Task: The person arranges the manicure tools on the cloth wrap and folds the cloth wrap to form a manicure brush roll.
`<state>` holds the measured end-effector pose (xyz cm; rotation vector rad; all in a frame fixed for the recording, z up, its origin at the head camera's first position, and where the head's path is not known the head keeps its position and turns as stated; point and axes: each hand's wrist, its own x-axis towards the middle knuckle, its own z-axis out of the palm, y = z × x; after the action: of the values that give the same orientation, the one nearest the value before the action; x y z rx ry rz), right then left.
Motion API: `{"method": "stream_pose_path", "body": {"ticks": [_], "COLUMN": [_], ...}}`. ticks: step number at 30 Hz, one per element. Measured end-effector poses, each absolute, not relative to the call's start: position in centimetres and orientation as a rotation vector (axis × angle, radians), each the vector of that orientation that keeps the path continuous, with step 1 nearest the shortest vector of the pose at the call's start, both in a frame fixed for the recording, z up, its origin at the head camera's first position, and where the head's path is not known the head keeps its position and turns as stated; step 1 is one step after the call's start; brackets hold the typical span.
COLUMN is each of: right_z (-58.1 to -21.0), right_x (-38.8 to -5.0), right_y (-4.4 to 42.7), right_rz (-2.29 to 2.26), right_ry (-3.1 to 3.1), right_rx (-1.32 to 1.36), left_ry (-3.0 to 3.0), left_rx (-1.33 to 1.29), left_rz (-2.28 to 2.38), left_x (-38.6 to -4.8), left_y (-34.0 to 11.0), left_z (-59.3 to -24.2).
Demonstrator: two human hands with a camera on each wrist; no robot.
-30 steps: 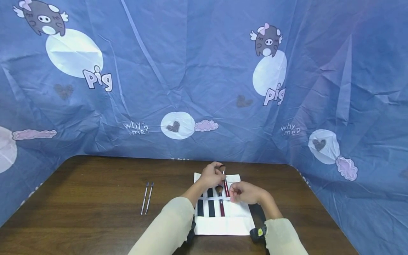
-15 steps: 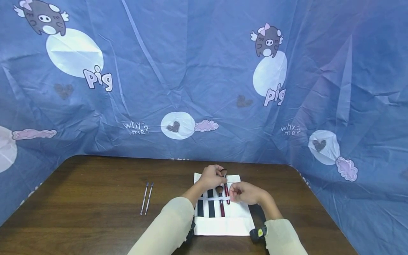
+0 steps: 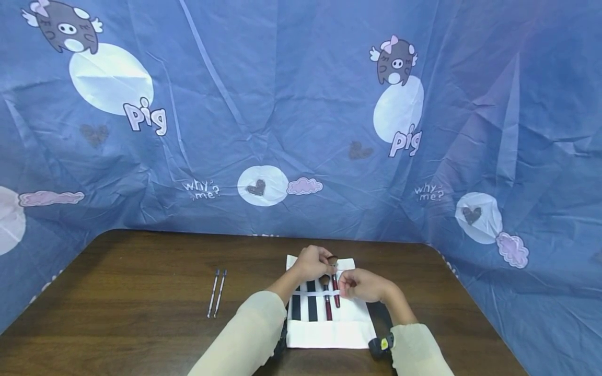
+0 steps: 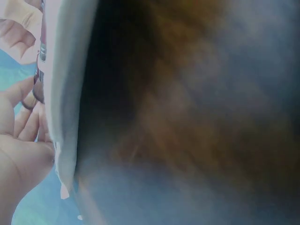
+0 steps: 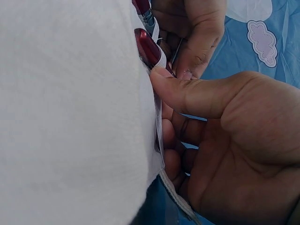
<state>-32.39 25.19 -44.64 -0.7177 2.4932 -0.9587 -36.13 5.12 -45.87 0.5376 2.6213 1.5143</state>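
Observation:
A white fabric brush roll (image 3: pixel 331 333) lies spread out, with a white elastic band (image 3: pixel 305 293) across it. My left hand (image 3: pixel 312 262) pinches a makeup brush (image 3: pixel 336 300) near its brown bristles; its red handle runs under the band. Beside it, a second red-handled makeup brush (image 3: pixel 328 309) sits under the band. With thumb and fingertips, my right hand (image 3: pixel 368 285) grips the band at the roll's right side. The right wrist view shows the thumb against the elastic, close to the red handle end (image 5: pixel 147 47). In the left wrist view, fabric hides much of the work.
Two black strips (image 3: pixel 312 308) lie on the roll's left part, beneath the band. Farther left, two thin sticks (image 3: pixel 217 293) with dark blue tips lie on the brown wooden table (image 3: pixel 141 303). A blue patterned cloth (image 3: pixel 301 115) hangs behind the table's far edge.
My left hand has moved slightly toward me, sliding the makeup brush farther down under the band. The right hand has kept its place at the band.

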Motion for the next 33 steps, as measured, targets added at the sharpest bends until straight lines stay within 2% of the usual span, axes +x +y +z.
{"method": "stream_pose_path", "body": {"ticks": [33], "right_z": [-44.49], "right_x": [-32.18], "right_y": [25.16], "right_rz": [-0.969], "right_ry": [2.498], "right_rx": [-0.710], "left_ry": [2.445], "left_rx": [0.655], "left_rz": [1.442], "left_x": [-36.18], "left_y": [4.57], "left_z": [-46.13]}}
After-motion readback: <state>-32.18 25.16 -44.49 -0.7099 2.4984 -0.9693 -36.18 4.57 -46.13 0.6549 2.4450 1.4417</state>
